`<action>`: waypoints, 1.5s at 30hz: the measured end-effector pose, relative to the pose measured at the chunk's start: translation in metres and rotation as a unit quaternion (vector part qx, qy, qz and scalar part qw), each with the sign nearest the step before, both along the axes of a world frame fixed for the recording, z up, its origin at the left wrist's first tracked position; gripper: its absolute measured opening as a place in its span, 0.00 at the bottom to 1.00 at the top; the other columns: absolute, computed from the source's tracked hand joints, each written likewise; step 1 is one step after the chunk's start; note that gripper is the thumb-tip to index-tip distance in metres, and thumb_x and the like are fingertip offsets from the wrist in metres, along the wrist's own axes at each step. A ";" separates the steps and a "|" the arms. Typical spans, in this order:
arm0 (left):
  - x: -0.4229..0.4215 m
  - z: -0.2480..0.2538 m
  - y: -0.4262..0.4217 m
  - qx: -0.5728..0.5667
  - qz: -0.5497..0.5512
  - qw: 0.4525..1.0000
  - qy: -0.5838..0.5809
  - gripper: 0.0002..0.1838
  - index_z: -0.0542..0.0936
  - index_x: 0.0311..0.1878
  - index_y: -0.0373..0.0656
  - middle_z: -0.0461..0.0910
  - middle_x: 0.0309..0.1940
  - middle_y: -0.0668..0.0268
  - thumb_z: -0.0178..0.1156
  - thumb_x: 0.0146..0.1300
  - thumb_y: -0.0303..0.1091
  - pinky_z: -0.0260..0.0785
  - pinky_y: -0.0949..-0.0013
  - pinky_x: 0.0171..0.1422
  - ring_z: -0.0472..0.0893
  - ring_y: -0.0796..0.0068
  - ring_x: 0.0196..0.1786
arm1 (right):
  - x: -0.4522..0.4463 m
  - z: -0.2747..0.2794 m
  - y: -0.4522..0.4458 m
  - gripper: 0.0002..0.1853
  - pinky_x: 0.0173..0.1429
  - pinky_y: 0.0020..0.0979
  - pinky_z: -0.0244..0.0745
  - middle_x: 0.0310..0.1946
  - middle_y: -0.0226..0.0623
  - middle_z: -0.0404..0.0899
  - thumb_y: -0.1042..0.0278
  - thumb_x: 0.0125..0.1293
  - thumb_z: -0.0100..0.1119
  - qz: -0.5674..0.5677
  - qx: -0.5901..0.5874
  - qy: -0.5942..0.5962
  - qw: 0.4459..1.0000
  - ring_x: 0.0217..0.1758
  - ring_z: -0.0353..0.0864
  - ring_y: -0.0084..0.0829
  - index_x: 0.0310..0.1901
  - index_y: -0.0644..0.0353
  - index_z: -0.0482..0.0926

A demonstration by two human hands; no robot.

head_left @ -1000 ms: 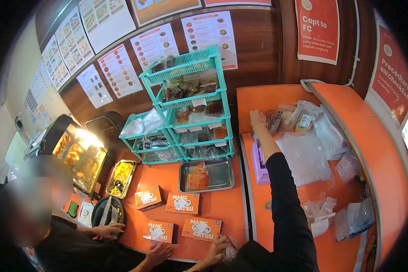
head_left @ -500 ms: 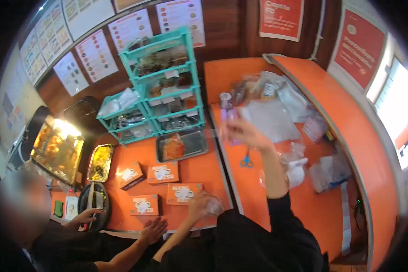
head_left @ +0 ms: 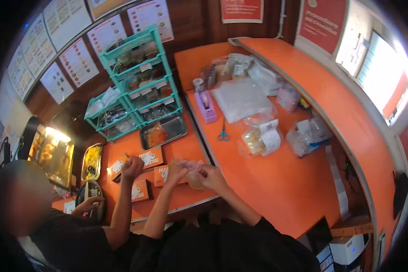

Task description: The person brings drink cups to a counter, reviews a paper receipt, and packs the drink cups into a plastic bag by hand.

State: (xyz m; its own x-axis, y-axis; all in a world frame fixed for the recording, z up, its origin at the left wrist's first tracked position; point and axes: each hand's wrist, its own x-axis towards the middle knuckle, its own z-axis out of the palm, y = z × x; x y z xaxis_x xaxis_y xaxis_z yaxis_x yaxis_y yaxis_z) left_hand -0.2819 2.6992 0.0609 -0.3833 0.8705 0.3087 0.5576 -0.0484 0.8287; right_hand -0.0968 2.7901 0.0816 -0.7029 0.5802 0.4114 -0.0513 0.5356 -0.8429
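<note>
Both my hands are closed on a small clear plastic bag (head_left: 195, 182) held up over the front edge of the orange counter. My left hand (head_left: 177, 172) pinches its gathered top from one side and my right hand (head_left: 213, 178) grips it from the other. Something pale yellowish shows inside the bag, but I cannot make out what. Just behind my left hand lies a printed orange box (head_left: 161, 176), partly hidden by it. Off to the right are a purple tape dispenser (head_left: 206, 108) and blue-handled scissors (head_left: 223, 134).
At left, a co-worker's raised hand (head_left: 132, 167) hovers by more orange boxes (head_left: 141, 191), with the other hand at a dark pan (head_left: 99, 212). Green stacked baskets (head_left: 152, 75) and a dark tray (head_left: 176, 127) stand behind. Filled plastic bags (head_left: 257, 139) lie on the right counter.
My right hand has come down from the tape dispenser to the bag, meeting my left hand there. The co-worker's nearer hand has risen over the boxes. The view has shifted right.
</note>
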 end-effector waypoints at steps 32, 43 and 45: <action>0.047 0.018 0.006 0.011 0.038 0.981 0.190 0.08 0.83 0.31 0.32 0.80 0.22 0.51 0.60 0.50 0.27 0.71 0.58 0.35 0.81 0.55 0.26 | -0.027 -0.018 -0.013 0.08 0.36 0.43 0.75 0.31 0.54 0.79 0.74 0.55 0.59 -0.160 -0.046 0.039 0.985 0.31 0.81 0.48 0.37 0.65 0.79; 0.048 0.026 0.012 0.035 0.077 0.978 0.191 0.10 0.83 0.34 0.35 0.80 0.25 0.51 0.55 0.49 0.24 0.71 0.56 0.38 0.80 0.51 0.29 | -0.040 -0.014 -0.014 0.03 0.38 0.29 0.77 0.26 0.38 0.83 0.74 0.57 0.65 -0.214 -0.219 0.143 0.941 0.32 0.83 0.26 0.31 0.64 0.81; 0.070 0.041 0.007 0.042 0.113 0.974 0.193 0.10 0.83 0.34 0.36 0.81 0.26 0.51 0.54 0.49 0.24 0.71 0.56 0.38 0.80 0.50 0.29 | -0.039 -0.011 -0.010 0.03 0.38 0.28 0.77 0.26 0.37 0.83 0.74 0.58 0.65 -0.208 -0.233 0.150 0.938 0.32 0.83 0.24 0.32 0.63 0.81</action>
State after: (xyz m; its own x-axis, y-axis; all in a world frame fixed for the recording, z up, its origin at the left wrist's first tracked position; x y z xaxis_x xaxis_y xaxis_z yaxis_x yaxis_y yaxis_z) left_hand -0.2117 2.7061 0.1019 -0.4042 0.7427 0.5339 0.8306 0.0535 0.5544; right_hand -0.1360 2.7799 0.0703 -0.2689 0.9445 0.1885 -0.1926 0.1390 -0.9714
